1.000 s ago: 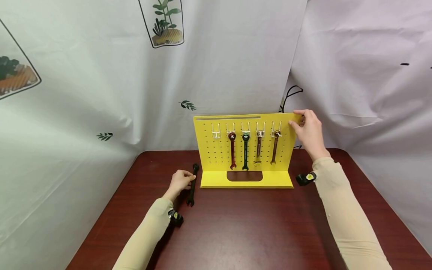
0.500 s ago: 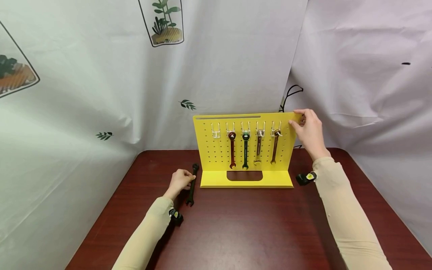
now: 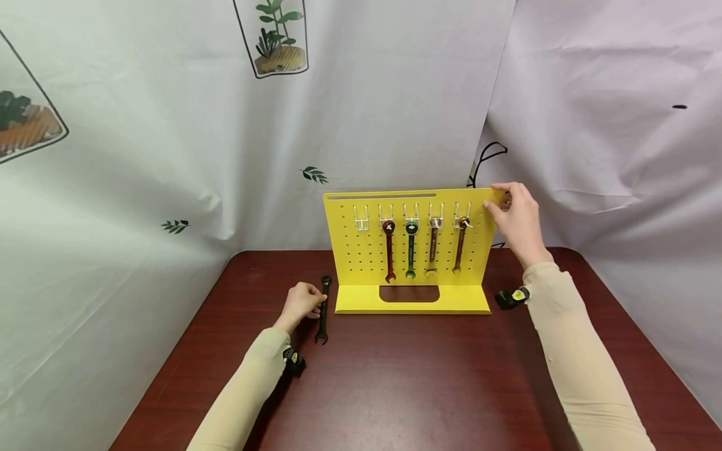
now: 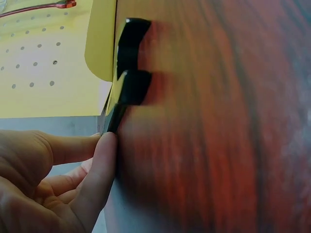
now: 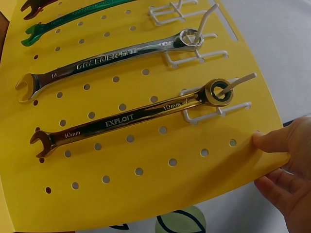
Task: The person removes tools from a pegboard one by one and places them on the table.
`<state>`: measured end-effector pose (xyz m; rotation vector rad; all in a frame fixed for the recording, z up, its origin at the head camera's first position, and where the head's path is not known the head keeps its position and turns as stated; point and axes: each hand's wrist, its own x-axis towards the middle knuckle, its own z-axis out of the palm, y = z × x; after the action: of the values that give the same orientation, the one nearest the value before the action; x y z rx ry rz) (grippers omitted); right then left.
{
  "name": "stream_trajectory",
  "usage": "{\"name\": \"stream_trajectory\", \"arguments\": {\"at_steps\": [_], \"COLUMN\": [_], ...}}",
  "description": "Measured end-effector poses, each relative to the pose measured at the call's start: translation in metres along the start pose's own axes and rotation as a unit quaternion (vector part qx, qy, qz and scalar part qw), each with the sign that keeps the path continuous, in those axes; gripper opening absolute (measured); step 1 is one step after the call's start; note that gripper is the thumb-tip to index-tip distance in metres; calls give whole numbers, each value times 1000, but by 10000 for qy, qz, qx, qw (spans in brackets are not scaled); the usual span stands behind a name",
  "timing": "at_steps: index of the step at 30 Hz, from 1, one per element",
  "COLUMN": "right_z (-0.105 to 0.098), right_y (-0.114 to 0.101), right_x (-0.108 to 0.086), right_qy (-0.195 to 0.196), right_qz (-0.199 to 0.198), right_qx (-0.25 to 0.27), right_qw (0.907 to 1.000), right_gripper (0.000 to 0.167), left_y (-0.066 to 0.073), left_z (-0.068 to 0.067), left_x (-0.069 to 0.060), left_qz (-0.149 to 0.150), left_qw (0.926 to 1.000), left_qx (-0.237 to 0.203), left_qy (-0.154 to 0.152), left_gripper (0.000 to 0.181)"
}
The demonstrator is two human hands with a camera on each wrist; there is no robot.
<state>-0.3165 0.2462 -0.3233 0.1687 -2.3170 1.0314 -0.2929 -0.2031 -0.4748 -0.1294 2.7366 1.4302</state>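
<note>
Nearest, the left hand [image 3: 301, 302] pinches the black wrench [image 3: 323, 318] between thumb and finger, low at the table [image 3: 395, 388], just left of the yellow board [image 3: 414, 308]. Change noted: the wrench's near end has swung slightly boardward, judged a minor realignment, still off the board. Farther, the right hand [image 3: 517, 222] grips the board's upper right corner.
</note>
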Motion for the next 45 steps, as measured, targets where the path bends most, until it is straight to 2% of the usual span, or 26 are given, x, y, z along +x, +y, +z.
{"name": "stream_trajectory", "arguments": {"at_steps": [15, 17, 20, 24, 28, 34, 41, 45], "right_z": [0, 0, 1, 0, 0, 0, 0, 0], "right_y": [-1, -1, -1, -1, -2, 0, -1, -1], "right_x": [0, 0, -1, 1, 1, -1, -2, 0], "right_qy": [-24, -23, -9, 17, 11, -62, -44, -20], "right_qz": [54, 59, 29, -10, 14, 89, 66, 54], "right_qx": [2, 0, -5, 3, 6, 28, 43, 43], "right_qw": [10000, 10000, 10000, 10000, 10000, 9999, 10000, 10000], "right_gripper": [40, 40, 40, 39, 39, 40, 40, 40], "left_y": [-3, -3, 1, 12, 27, 45, 67, 79], "left_z": [-1, -2, -5, -8, -7, 1, 11, 16], "left_x": [1, 2, 3, 5, 5, 5, 8, 10], "left_qz": [26, 90, 381, 989, 1348, 1451, 1683, 1737], "left_qw": [10000, 10000, 9991, 9943, 9899, 9890, 9844, 9825], "left_qx": [-45, -10, 137, 270, 201, -172, -468, -671], "left_qy": [-17, 12, 113, 283, 385, 235, 194, 71], "left_gripper": [12, 14, 19, 24, 26, 25, 26, 29]}}
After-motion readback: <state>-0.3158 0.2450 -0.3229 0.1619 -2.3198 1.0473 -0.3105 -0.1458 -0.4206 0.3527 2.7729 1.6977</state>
